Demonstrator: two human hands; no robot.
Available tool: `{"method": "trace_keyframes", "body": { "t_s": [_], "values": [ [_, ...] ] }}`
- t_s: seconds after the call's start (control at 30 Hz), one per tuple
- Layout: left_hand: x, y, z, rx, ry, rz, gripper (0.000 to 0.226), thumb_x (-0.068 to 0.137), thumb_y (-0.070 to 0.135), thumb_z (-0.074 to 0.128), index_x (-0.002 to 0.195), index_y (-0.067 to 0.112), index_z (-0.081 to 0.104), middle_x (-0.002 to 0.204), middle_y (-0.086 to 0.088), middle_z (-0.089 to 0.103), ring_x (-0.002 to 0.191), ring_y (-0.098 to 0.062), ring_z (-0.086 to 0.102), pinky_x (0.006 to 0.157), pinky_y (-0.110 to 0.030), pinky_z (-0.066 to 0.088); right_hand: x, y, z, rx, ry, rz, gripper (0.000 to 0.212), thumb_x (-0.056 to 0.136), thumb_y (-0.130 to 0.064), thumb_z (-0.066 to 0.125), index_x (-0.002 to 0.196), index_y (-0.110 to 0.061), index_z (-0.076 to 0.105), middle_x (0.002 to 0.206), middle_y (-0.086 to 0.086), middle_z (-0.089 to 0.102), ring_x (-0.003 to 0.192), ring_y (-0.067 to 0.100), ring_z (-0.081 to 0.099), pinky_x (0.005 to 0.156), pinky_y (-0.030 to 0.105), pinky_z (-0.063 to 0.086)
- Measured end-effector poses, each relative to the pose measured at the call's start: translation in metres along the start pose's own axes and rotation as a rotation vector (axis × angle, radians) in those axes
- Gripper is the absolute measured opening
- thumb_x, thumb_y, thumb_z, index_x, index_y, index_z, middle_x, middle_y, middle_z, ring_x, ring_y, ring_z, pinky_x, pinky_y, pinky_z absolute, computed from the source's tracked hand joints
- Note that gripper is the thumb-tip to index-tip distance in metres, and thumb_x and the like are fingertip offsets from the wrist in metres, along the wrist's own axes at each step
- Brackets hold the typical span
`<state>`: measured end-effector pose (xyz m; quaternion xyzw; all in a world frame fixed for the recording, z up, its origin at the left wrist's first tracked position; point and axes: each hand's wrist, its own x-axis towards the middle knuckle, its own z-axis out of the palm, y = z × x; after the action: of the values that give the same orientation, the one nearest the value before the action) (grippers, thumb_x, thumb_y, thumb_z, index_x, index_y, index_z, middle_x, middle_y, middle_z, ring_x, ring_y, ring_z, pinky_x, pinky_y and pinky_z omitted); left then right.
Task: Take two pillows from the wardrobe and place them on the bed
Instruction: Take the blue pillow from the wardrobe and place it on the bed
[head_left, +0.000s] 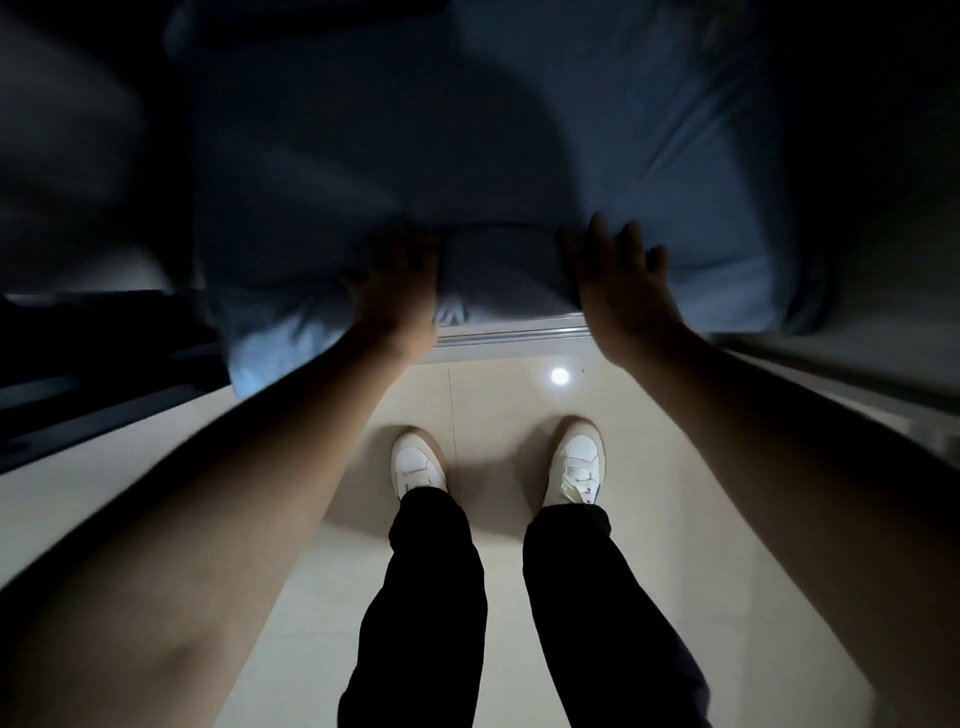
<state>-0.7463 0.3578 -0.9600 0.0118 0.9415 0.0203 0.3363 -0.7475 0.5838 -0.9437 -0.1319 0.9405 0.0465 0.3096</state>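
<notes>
Two blue pillows lie side by side in the dark wardrobe opening. The left pillow (311, 182) has a pale corner hanging out over the sliding-door rail (509, 332). The right pillow (665, 135) lies further in. My left hand (395, 291) is blurred and pressed against the left pillow's near edge; its grip cannot be made out. My right hand (623, 280) has its fingers spread and rests against the near edge of the right pillow. A bulge of blue fabric (504, 270) sits between the two hands.
I stand on a pale tiled floor (519, 395), my white shoes (574, 462) just short of the rail. A dark door or panel edge (93, 374) runs along the left. Pale surfaces border the wardrobe opening at the right (883, 364).
</notes>
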Motion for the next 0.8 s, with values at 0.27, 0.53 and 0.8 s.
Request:
{"method": "trace_keyframes", "body": {
  "t_s": [0.27,0.53,0.8],
  "values": [
    [-0.148,0.008,-0.013,0.100,-0.142,0.043,0.072,0.091,0.007,0.045,0.152,0.006,0.006,0.159,-0.023,0.004,0.141,-0.051,0.014,0.106,-0.069,0.025,-0.120,-0.018,-0.035,0.052,-0.178,-0.045,0.071,0.092,-0.003,0.045,0.157,-0.011,0.017,0.157,0.020,0.027,0.135,0.043,0.035,0.108,0.056,0.037],
    [-0.145,-0.016,-0.061,0.146,-0.021,0.157,0.070,0.090,-0.002,0.040,0.153,0.003,0.010,0.161,-0.017,0.011,0.145,-0.043,0.016,0.112,-0.063,0.020,-0.121,0.007,-0.073,0.140,0.000,-0.102,0.079,0.093,-0.021,0.060,0.159,-0.016,0.017,0.163,0.016,0.021,0.145,0.038,0.027,0.119,0.050,0.022],
    [-0.124,-0.005,-0.072,0.057,0.177,0.006,0.094,0.079,0.012,0.060,0.154,0.012,0.003,0.162,-0.019,0.001,0.145,-0.040,0.015,0.113,-0.063,0.016,-0.090,0.001,-0.073,0.056,0.103,-0.010,0.099,0.089,-0.039,0.067,0.161,-0.016,0.002,0.164,0.025,0.011,0.147,0.048,0.020,0.115,0.064,0.021]
  ]
}}
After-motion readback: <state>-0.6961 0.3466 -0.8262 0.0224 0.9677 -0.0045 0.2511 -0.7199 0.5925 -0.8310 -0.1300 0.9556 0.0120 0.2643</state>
